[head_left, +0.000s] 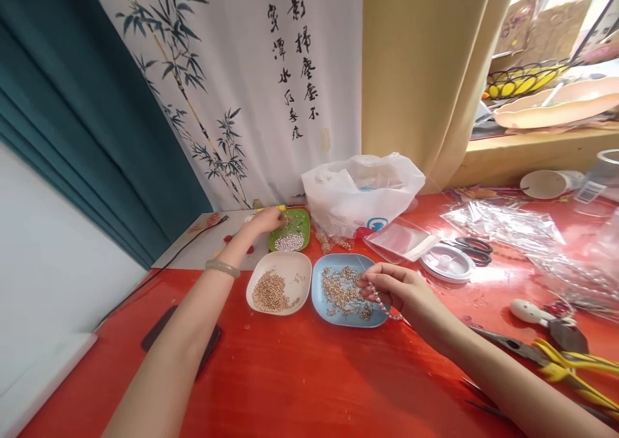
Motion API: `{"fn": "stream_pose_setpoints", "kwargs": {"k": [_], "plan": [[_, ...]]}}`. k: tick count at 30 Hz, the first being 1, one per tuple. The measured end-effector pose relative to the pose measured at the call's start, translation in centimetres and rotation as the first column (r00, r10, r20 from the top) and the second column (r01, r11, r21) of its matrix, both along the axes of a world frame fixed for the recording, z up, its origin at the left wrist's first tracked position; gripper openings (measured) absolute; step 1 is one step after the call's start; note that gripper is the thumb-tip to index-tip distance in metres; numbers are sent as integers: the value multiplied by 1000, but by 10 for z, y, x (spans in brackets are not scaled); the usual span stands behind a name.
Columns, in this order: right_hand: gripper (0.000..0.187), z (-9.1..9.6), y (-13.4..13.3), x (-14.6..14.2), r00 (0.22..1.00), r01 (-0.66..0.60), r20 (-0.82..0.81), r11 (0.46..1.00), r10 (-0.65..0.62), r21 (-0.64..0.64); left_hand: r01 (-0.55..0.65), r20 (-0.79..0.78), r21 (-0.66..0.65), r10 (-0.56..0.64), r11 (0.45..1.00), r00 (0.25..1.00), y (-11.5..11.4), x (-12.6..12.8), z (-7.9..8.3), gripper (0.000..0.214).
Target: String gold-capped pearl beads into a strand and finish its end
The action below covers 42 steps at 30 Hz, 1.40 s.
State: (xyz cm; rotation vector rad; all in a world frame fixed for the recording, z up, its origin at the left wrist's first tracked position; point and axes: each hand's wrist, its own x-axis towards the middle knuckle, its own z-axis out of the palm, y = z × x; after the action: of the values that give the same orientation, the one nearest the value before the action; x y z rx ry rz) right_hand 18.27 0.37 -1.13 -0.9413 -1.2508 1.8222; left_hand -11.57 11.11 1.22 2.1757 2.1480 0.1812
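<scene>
My left hand (268,220) reaches far out to the green dish (300,221) of small silvery beads, its fingers curled at the dish's left rim; a pale green bangle sits on that wrist. My right hand (399,289) hovers over the right side of the blue dish (322,306), which holds gold-coloured findings. Its fingers pinch a short strand of strung beads (382,304) on a thin thread that hangs toward the table. Between the two hands lies a white dish (300,271) with copper-coloured beads.
A white plastic bag (360,189) stands behind the dishes. Right of them lie a clear box, a thread spool (447,262), scissors (471,248), clear bags and yellow-handled pliers (563,360). A dark phone (162,327) lies under my left forearm on the red table.
</scene>
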Motion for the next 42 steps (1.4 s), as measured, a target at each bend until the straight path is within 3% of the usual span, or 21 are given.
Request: {"fn": "stream_pose_setpoints", "kwargs": {"k": [5,7,9,15,25,31,35,38,42], "plan": [[14,-1,5,3,999,18,-41,999,-16,47,210,147,16,-210,978,967,-35,48,15,18],[15,-3,6,4,997,22,-72,998,-18,57,392,271,-6,-376,920,886,-51,72,17,15],[16,-4,7,4,995,37,-98,998,-32,53,490,320,-40,-453,871,832,-63,91,15,15],[16,-5,6,3,993,85,-80,996,-82,36,476,172,-121,-453,871,875,-66,102,1,17],[17,-5,7,5,988,147,25,981,-151,123,452,19,10,-452,892,892,-69,90,-9,14],[18,1,1,3,975,110,155,956,-157,272,437,82,-6,-435,899,897,-74,88,-5,10],[18,1,0,3,970,73,194,939,-145,336,529,141,-88,-515,844,846,-79,93,-2,8],[18,-2,1,3,975,45,189,937,-117,346,562,103,-105,-553,820,827,-81,96,-4,13],[18,-3,1,3,977,51,180,945,-114,322,526,25,-88,-526,846,850,-81,97,-6,15]]}}
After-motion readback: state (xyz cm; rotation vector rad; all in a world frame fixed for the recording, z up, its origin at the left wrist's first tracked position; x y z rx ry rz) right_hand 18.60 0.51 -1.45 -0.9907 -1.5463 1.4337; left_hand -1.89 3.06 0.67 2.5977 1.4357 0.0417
